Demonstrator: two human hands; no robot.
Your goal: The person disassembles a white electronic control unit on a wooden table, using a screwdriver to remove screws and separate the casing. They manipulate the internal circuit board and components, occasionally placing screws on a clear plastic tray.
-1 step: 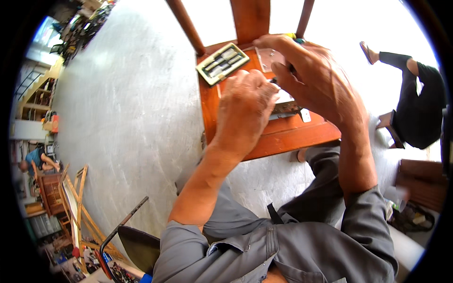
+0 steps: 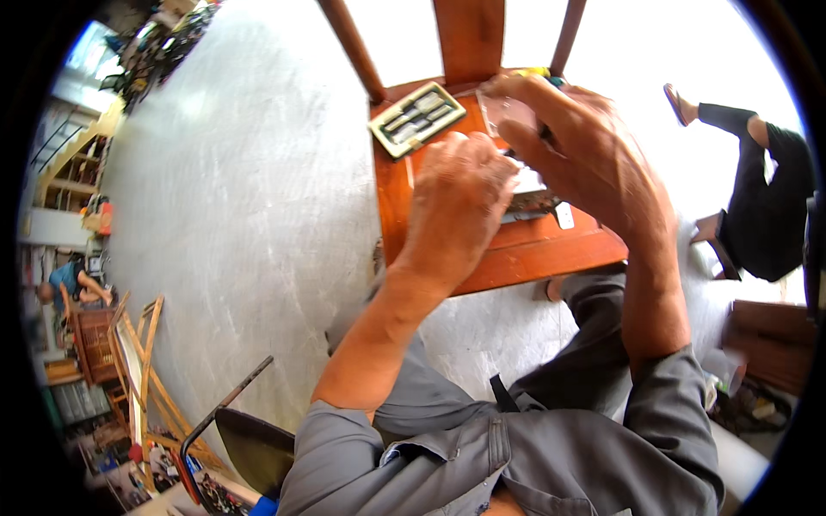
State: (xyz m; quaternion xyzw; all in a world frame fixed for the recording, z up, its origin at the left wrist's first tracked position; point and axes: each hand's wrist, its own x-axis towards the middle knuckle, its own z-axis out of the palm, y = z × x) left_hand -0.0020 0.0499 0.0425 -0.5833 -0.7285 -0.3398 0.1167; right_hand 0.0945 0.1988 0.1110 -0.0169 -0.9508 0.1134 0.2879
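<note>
Over the seat of a reddish-brown wooden chair (image 2: 508,273), both my hands work close together. My left hand (image 2: 456,206) is closed, its fingertips pinched near a small dark piece (image 2: 511,155); what it grips is hidden. Opposite it, my right hand (image 2: 594,155) curls its thumb and fingers around something dark, mostly covered by the hand. Beneath them lies a worn, dark-edged block-like object (image 2: 532,203), partly hidden. A pale open case (image 2: 417,119) with several slim metal-and-black tools rests at the seat's back left. A clear plastic piece (image 2: 495,110) sits beside it.
A small white tag-like piece (image 2: 564,215) lies right of the block. Yellow and green items (image 2: 538,72) are behind my right hand. A seated person in black (image 2: 761,198) is at the right. Wooden frames (image 2: 142,370) and a dark chair-like object (image 2: 254,447) stand at the left.
The whole view has shifted slightly, so the chair and hands appear a little farther right. Both hands keep nearly the same pose over the seat.
</note>
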